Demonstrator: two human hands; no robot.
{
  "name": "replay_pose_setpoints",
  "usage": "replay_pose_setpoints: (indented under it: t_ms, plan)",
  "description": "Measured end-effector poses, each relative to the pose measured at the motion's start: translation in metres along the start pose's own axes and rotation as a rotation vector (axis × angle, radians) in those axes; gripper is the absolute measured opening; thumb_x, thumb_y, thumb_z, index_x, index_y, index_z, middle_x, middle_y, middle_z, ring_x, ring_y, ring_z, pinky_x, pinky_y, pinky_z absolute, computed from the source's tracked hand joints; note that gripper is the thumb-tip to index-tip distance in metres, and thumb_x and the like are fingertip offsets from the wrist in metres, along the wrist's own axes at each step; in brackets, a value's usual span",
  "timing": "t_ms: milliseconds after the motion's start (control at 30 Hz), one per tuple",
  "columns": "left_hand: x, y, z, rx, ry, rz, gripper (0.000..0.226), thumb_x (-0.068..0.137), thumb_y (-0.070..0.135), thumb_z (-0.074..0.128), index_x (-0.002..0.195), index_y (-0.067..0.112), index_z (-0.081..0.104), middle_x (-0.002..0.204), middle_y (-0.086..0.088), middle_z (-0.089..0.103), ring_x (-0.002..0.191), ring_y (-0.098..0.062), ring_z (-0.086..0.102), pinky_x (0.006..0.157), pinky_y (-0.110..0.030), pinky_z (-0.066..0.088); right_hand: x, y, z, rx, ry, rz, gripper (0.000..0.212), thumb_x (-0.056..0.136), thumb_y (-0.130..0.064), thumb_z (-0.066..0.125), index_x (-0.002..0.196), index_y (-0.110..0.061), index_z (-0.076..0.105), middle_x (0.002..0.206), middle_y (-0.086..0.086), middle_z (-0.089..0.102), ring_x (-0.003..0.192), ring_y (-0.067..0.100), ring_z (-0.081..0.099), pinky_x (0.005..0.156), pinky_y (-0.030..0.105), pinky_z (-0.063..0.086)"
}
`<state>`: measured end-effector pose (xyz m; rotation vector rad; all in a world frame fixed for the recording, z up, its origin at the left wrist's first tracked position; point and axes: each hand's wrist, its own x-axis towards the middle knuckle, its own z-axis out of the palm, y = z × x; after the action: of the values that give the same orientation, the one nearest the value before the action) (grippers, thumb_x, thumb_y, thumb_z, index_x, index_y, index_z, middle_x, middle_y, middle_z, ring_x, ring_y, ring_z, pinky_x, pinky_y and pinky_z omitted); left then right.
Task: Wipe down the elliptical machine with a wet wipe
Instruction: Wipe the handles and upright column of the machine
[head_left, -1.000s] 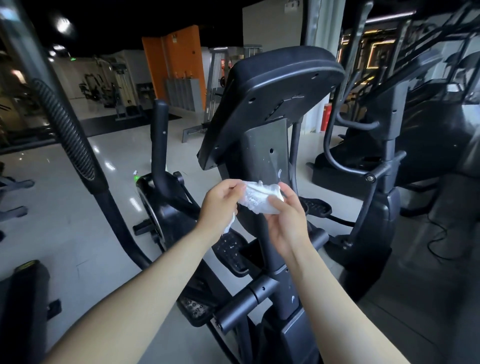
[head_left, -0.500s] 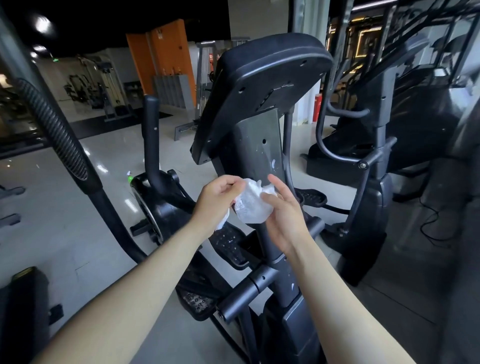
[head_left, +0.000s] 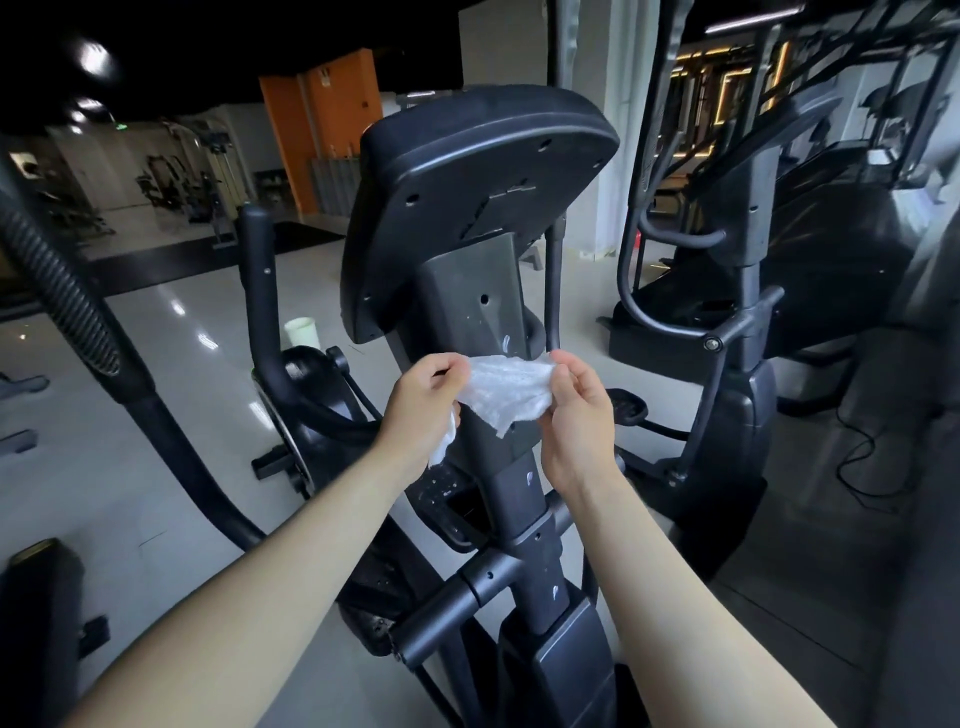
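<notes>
A person stands at the front of a black elliptical machine (head_left: 470, 291) in a gym hall, both bare forearms reaching out at chest height. The left hand (head_left: 423, 410) and the right hand (head_left: 579, 415) each pinch one end of a white wet wipe (head_left: 506, 389) between thumb and curled fingers, so that the crumpled sheet is stretched between them. A loose tail of it hangs below the left palm. The wipe is held up in front of the machine's grey upright column, just under the back of the broad black console (head_left: 483, 171); whether it touches the column cannot be told. Pale smears and droplets mark the column above and below the hands. A ribbed black handlebar (head_left: 57, 291) curves down at the far left, and a shorter smooth handle (head_left: 254, 291) rises beside the flywheel housing. Behind that handle a white cup (head_left: 301, 332) stands on the glossy grey floor (head_left: 171, 374). A second dark machine (head_left: 748, 291) stands just to the right, with a black cable (head_left: 857, 457) looping on the floor near its base. An orange wall panel (head_left: 322, 119) and more exercise equipment (head_left: 171, 182) show in the dim background, under round ceiling lights.
</notes>
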<state>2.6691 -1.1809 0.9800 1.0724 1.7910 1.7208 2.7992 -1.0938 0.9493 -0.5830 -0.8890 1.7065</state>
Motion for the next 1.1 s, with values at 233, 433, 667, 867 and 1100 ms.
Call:
replay_pose_setpoints:
  t_ms: [233,433,667,867,1100]
  plan:
    - [0.007,-0.002,0.008,0.028,0.047,-0.007,0.013,0.098,0.022,0.060,0.104,0.023,0.071,0.078,0.005,0.068,0.053,-0.010,0.048,0.056,-0.028,0.039,0.013,-0.007,-0.005,-0.029,-0.056,0.006,0.027,0.104,-0.003,0.049,0.119,-0.019,0.065,0.090,0.004,0.059,0.087,0.019,0.061,0.079,0.031,0.055]
    - [0.002,0.005,0.008,0.265,0.081,0.046,0.015,0.096,0.027,0.057,0.097,0.031,0.072,0.088,0.016,0.072,0.080,-0.003,0.064,0.076,-0.026,0.049,0.013,-0.022,-0.005,0.112,-0.138,0.121,0.032,0.103,-0.003,0.050,0.124,-0.022,0.066,0.105,0.008,0.067,0.091,0.025,0.069,0.077,0.040,0.061]
    - [-0.010,0.023,0.025,0.167,-0.203,-0.136,0.024,0.096,0.052,0.062,0.104,0.034,0.076,0.073,0.022,0.068,0.060,0.001,0.055,0.057,-0.021,0.040,0.013,-0.018,-0.003,0.017,-0.259,0.088,0.033,0.101,-0.001,0.055,0.124,-0.020,0.067,0.094,0.006,0.056,0.093,0.025,0.063,0.094,0.050,0.055]
    - [-0.010,0.019,0.030,0.081,-0.112,-0.104,0.014,0.097,0.024,0.069,0.105,0.013,0.070,0.068,0.018,0.068,0.056,0.007,0.057,0.055,-0.012,0.045,0.018,-0.023,-0.016,-0.029,-0.248,0.052,0.029,0.098,-0.006,0.064,0.124,-0.019,0.070,0.104,0.005,0.064,0.107,0.031,0.067,0.106,0.056,0.050]
    - [-0.008,0.022,0.035,-0.004,-0.022,-0.005,0.010,0.095,0.017,0.071,0.104,0.015,0.067,0.097,0.002,0.073,0.085,-0.008,0.068,0.069,-0.018,0.051,0.016,-0.032,-0.020,-0.038,-0.333,0.128,0.049,0.096,-0.004,0.066,0.142,-0.016,0.054,0.126,0.010,0.071,0.113,0.023,0.070,0.088,0.028,0.057]
